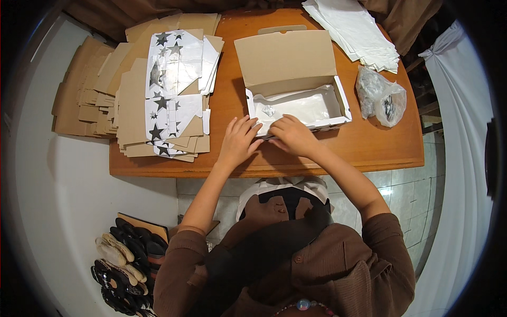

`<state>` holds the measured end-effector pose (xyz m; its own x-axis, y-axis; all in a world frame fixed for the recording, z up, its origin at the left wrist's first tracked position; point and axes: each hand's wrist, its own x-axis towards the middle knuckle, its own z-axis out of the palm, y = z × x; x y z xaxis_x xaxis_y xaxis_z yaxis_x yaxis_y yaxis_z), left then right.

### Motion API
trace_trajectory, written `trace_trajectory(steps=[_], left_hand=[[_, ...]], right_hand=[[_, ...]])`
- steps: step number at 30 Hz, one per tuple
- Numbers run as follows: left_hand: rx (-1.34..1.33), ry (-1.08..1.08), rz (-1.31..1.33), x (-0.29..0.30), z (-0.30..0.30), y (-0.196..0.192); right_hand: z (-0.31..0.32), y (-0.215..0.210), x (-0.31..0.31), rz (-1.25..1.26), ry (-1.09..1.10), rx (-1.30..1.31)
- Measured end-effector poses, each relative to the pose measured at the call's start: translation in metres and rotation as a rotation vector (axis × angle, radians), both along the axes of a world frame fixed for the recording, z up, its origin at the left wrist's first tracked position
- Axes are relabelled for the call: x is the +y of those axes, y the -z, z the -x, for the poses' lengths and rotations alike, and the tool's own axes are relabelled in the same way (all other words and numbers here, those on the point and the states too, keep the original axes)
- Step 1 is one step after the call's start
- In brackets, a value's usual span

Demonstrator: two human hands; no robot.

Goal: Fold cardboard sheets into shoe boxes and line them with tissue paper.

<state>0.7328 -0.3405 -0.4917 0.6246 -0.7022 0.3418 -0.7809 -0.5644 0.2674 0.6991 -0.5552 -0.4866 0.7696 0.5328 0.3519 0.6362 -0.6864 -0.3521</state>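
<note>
A cardboard box (pixel 346 103) stands on the table with its brown lid (pixel 285 58) raised at the back. White tissue paper (pixel 303 108) lines the inside, and a small printed sachet (pixel 269 111) lies on it near the left end. My left hand (pixel 240 140) grips the box's near left corner, fingertips over the rim and thumb against the front. Just to its right, my right hand (pixel 290 134) is closed over the front wall, its fingers bent inward. The fingertips of both hands are partly hidden by the box edge.
Flat unfolded boxes (pixel 132 105), some white with black stars, are piled on the left of the wooden table (pixel 369 148). White paper sheets (pixel 359 37) lie at the back right, above a clear plastic bag (pixel 381 98). Several sandals (pixel 124 259) sit at lower left.
</note>
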Motion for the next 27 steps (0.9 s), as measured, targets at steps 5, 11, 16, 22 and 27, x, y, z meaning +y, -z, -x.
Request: trace_trajectory(steps=[5, 11, 16, 22, 27], left_hand=[[-0.05, -0.037, 0.057, -0.027, 0.01, -0.004], [0.045, 0.19, 0.131, -0.109, 0.024, -0.023], [0.085, 0.206, 0.247, -0.186, 0.037, -0.014], [0.118, 0.074, 0.159, -0.221, 0.037, 0.009], [0.135, -0.044, 0.072, -0.229, 0.042, 0.014]], right_hand=[[0.022, -0.017, -0.062, 0.006, 0.156, -0.101], [0.025, -0.032, -0.161, 0.238, 0.262, -0.139], [0.021, -0.041, -0.201, 0.445, 0.012, -0.194], [-0.002, -0.035, -0.221, 0.532, -0.288, -0.355], [-0.022, -0.032, -0.227, 0.477, -0.503, -0.276]])
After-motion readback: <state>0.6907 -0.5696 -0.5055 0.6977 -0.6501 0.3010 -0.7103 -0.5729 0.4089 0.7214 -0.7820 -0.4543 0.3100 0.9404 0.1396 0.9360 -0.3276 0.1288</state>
